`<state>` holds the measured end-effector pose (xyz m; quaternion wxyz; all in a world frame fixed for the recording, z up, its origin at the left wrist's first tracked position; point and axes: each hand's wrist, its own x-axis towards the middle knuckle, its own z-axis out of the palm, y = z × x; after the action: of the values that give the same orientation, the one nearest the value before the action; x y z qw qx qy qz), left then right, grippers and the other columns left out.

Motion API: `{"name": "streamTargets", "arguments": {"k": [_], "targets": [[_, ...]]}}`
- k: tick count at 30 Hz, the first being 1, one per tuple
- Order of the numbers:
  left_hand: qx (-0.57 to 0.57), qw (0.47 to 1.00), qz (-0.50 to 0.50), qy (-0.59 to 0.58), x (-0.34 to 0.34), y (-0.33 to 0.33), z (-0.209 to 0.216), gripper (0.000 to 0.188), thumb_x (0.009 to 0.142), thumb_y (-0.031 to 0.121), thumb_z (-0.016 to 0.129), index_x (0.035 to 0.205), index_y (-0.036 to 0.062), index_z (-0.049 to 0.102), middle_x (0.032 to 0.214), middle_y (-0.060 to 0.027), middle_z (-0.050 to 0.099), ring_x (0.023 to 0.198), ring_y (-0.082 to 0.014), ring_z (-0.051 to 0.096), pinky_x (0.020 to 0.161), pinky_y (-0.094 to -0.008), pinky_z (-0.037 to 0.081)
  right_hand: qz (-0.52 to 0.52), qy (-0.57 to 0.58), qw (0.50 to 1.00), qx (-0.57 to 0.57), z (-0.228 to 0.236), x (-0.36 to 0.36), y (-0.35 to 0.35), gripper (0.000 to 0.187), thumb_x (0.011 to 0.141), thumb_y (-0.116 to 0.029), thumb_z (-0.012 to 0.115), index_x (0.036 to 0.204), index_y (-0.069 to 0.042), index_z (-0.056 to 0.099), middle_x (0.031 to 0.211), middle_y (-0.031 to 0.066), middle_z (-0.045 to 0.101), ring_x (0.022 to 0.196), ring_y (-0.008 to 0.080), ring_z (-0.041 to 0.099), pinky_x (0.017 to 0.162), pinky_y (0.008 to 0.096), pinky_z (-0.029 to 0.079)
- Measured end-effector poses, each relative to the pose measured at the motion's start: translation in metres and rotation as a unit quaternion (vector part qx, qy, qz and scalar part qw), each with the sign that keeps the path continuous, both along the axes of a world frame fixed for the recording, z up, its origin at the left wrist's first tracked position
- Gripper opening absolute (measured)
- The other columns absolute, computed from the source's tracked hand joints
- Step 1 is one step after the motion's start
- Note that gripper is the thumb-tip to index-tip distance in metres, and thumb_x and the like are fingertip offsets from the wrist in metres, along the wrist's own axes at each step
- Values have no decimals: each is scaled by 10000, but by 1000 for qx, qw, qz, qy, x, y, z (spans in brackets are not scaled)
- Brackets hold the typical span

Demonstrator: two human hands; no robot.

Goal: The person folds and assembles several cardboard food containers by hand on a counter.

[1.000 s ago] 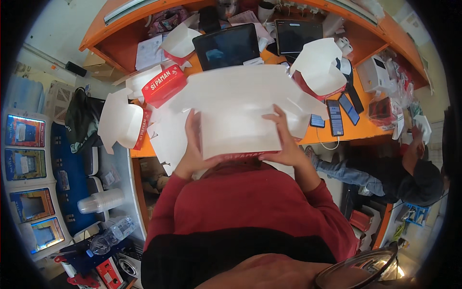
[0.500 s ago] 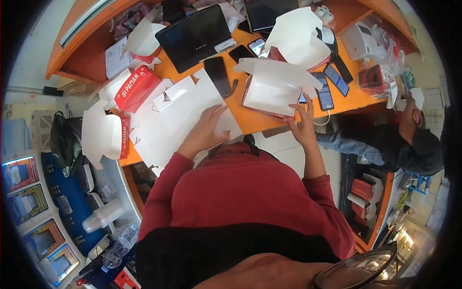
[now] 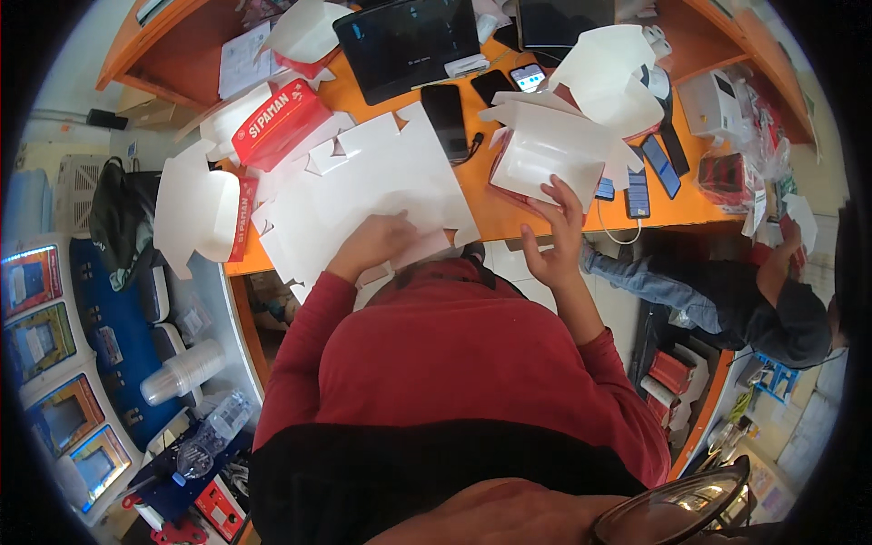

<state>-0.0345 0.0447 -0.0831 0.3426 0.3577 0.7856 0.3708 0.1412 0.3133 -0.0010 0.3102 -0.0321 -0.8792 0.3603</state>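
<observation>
A stack of flat white box blanks (image 3: 372, 173) lies at the table's near edge. My left hand (image 3: 375, 243) is on its near side, fingers curled over a small flap of the top blank; the thumb is hidden. To the right stands a partly folded red-and-white takeaway box (image 3: 549, 150), white inside, its flaps raised. My right hand (image 3: 559, 238) is beside its near wall with fingers apart, the fingertips at the box's near edge. A red folded box (image 3: 283, 125) and an opened-up box (image 3: 204, 211) sit left of the blanks.
Behind are a dark tablet-like screen (image 3: 407, 45), a black phone (image 3: 443, 121) and another white box (image 3: 609, 82). Phones (image 3: 638, 193) with a white cable lie right. A person in dark clothes (image 3: 718, 282) is at the right. Plastic cups (image 3: 186, 372) stand at lower left.
My left hand's fingers have curled in at the blanks' near edge. My right hand has come down slightly, its fingers still spread by the box. The whole view has shifted a little.
</observation>
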Motion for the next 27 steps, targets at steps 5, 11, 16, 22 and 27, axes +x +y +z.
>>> {"name": "streamTargets", "arguments": {"k": [5, 11, 16, 22, 27], "targets": [[71, 981, 152, -100, -1, -16, -16, 207, 949, 157, 602, 967, -28, 692, 938, -95, 708, 905, -172, 653, 770, -284, 503, 74, -10, 996, 37, -5, -20, -11, 397, 803, -35, 645, 1196, -72, 609, 1328, 207, 518, 1184, 362, 531, 977, 425, 436], [191, 882, 335, -271, -4, -35, 28, 170, 962, 131, 593, 980, -8, 690, 891, -25, 691, 766, -59, 596, 717, -229, 490, 119, -16, 979, -163, 9, -58, -43, 303, 875, -110, 583, 1174, -76, 623, 1295, 136, 585, 1163, 312, 555, 1060, 418, 352], [232, 887, 308, -254, 21, -38, 42, 177, 967, 136, 594, 999, -16, 679, 885, -26, 687, 757, -56, 592, 714, -219, 488, 192, -41, 975, -106, -1, -91, -61, 144, 817, -142, 680, 956, -101, 682, 1115, 52, 647, 1107, 280, 566, 1061, 434, 319], [212, 893, 289, -273, 38, -37, 81, 183, 981, 136, 574, 1012, -19, 666, 896, -18, 681, 792, -56, 590, 744, -226, 486, 211, -45, 976, -30, 11, -96, -93, 146, 680, -122, 760, 795, -177, 692, 1004, 2, 607, 941, 239, 521, 844, 394, 379], [193, 921, 208, -265, 38, -51, 107, 183, 988, 134, 557, 1002, -18, 659, 889, -15, 673, 815, -58, 583, 767, -224, 479, 287, 24, 954, 87, 32, -90, -110, 152, 676, -130, 756, 762, -235, 689, 1042, -4, 600, 1023, 268, 503, 853, 399, 369]]}}
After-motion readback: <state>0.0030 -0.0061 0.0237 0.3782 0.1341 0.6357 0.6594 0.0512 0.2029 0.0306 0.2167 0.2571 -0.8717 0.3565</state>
